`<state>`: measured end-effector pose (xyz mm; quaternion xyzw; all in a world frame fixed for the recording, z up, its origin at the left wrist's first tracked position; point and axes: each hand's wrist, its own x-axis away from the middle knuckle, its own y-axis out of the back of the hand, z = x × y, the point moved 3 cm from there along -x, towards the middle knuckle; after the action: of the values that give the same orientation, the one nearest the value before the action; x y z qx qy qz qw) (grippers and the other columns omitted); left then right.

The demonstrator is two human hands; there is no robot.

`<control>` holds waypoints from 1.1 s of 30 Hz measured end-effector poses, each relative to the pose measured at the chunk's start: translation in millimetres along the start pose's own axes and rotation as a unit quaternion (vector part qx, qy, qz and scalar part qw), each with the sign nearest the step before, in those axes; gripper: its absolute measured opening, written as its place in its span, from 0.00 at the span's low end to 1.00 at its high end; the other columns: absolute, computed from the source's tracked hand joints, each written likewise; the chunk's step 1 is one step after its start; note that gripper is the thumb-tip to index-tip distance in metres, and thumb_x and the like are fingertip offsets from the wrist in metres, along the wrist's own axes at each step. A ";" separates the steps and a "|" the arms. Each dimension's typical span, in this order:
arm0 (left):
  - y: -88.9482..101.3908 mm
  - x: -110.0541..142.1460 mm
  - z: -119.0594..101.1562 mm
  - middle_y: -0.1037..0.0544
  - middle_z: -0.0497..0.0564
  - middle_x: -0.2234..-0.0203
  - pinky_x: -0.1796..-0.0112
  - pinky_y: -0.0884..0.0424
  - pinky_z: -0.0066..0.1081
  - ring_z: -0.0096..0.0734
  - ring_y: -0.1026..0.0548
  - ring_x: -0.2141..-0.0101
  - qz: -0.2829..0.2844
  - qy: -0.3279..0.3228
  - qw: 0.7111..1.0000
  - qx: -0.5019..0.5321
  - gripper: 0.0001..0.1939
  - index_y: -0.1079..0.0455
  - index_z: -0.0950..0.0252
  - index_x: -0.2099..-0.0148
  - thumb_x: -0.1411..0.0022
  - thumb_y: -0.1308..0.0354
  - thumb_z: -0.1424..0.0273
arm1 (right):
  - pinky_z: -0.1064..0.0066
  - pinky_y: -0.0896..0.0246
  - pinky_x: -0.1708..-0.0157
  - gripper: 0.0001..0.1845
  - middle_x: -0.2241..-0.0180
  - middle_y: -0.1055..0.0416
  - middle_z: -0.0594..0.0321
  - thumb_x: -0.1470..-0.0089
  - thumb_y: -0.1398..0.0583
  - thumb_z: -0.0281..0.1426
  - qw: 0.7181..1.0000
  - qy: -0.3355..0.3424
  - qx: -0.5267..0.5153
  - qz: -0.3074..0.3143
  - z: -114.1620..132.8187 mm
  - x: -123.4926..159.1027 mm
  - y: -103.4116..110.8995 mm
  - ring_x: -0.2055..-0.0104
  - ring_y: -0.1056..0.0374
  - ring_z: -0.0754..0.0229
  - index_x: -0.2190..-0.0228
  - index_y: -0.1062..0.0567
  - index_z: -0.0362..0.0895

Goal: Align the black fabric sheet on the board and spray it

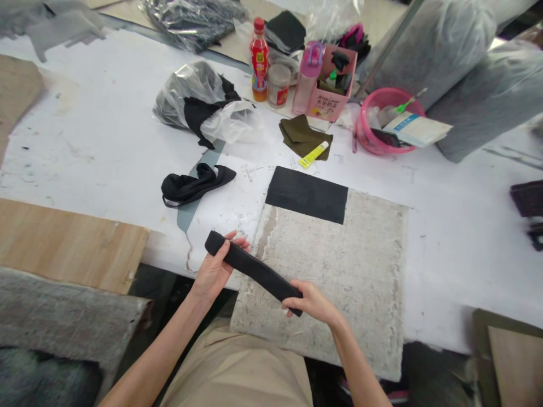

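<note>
A long folded strip of black fabric (258, 270) slants between my two hands, above the near left part of a worn grey board (335, 271). My left hand (218, 268) grips it close to its upper left end, thumb on top and fingers beneath. Around the lower right end my right hand (309, 299) is closed, also with the thumb on top. Flat on the board's far left corner lies a black fabric rectangle (307, 195). Left of the board, a crumpled black cloth piece (195, 183) rests on the white table.
Beyond the board lie olive cloth pieces (301, 135) with a yellow tube (314, 155). Farther back stand a red-capped bottle (259, 62), a jar (279, 86), a pink box (333, 85) and a pink basket (388, 147). A plastic bag (178, 90) holds black fabric. A wooden board (68, 240) is at left.
</note>
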<state>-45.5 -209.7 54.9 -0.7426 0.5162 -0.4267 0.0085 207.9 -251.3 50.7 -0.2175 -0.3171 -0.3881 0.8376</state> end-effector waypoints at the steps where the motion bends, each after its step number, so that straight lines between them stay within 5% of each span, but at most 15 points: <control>1: 5.2 -2.3 8.2 0.22 0.55 0.57 0.49 0.28 0.39 0.39 0.25 0.53 -0.007 0.015 1.000 0.004 0.24 0.31 0.62 0.46 0.43 0.34 0.61 | 0.75 0.43 0.78 0.08 0.78 0.28 0.66 0.52 0.37 0.33 1.000 0.000 0.016 -0.022 -6.2 4.2 8.2 0.75 0.31 0.62 0.73 0.29 0.43; 7: 30.2 -5.9 50.4 0.23 0.49 0.65 0.65 0.28 0.22 0.26 0.26 0.64 -0.063 0.052 0.996 -0.047 0.24 0.24 0.65 0.53 0.52 0.28 0.63 | 0.74 0.45 0.81 0.13 0.77 0.29 0.68 0.55 0.35 0.36 0.988 -0.033 -0.050 -0.141 -42.6 14.4 33.5 0.80 0.37 0.64 0.70 0.31 0.45; 15: 34.6 -19.1 62.9 0.24 0.49 0.66 0.66 0.28 0.25 0.28 0.27 0.65 -0.087 0.050 0.987 -0.123 0.25 0.25 0.66 0.56 0.58 0.26 0.64 | 0.70 0.43 0.80 0.19 0.81 0.31 0.67 0.61 0.33 0.45 0.958 -0.043 -0.113 -0.260 -67.6 15.1 54.5 0.80 0.37 0.61 0.75 0.32 0.46; 20: 31.4 -24.3 63.6 0.25 0.48 0.67 0.66 0.28 0.26 0.29 0.27 0.66 -0.075 0.013 0.970 -0.232 0.28 0.28 0.64 0.51 0.55 0.28 0.63 | 0.69 0.46 0.76 0.19 0.81 0.32 0.66 0.57 0.35 0.47 0.950 -0.001 0.005 -0.314 -72.8 12.8 68.2 0.77 0.38 0.61 0.79 0.30 0.45; 27: 29.1 -24.2 53.2 0.27 0.47 0.71 0.73 0.30 0.28 0.28 0.31 0.77 -0.061 -0.064 0.891 -0.445 0.27 0.29 0.60 0.46 0.48 0.34 0.59 | 0.66 0.43 0.67 0.14 0.70 0.28 0.62 0.43 0.42 0.43 0.906 0.054 0.232 -0.349 -71.7 15.6 65.0 0.68 0.33 0.57 0.73 0.27 0.46; 33: 36.3 -23.1 44.9 0.25 0.52 0.58 0.60 0.31 0.30 0.35 0.28 0.62 -0.052 -0.186 0.815 -0.546 0.25 0.29 0.60 0.45 0.44 0.36 0.59 | 0.66 0.43 0.65 0.13 0.65 0.29 0.58 0.38 0.47 0.38 0.841 0.079 0.370 -0.386 -63.0 20.3 53.4 0.62 0.34 0.55 0.66 0.25 0.46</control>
<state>-46.6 -228.0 -4.4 -0.7163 0.6136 0.0714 -0.3246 282.9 -267.9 14.3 0.2802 -0.4281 -0.5496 0.6604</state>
